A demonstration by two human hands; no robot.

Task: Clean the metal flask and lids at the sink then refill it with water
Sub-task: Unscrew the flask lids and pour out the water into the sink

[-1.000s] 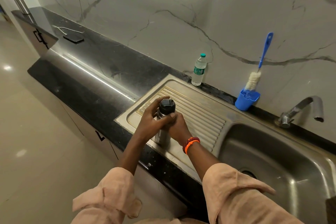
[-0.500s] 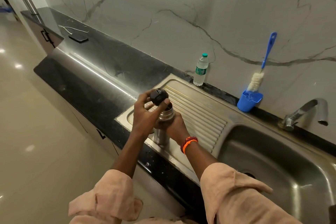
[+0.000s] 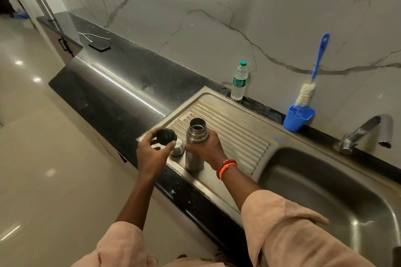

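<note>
Since half a second earlier, the black inner lid had come away from the flask mouth, carried left in the left hand, whose fingers gripped it. On the head view, the right hand grasped the open metal flask, standing upright on the sink's drainboard, with a steel cap just beside it.

Both arms reached forward from rolled peach sleeves, left hand raised with fingers curled round a black lid, right hand wrapped about the upright flask, orange and red bands worn on the right wrist.
</note>
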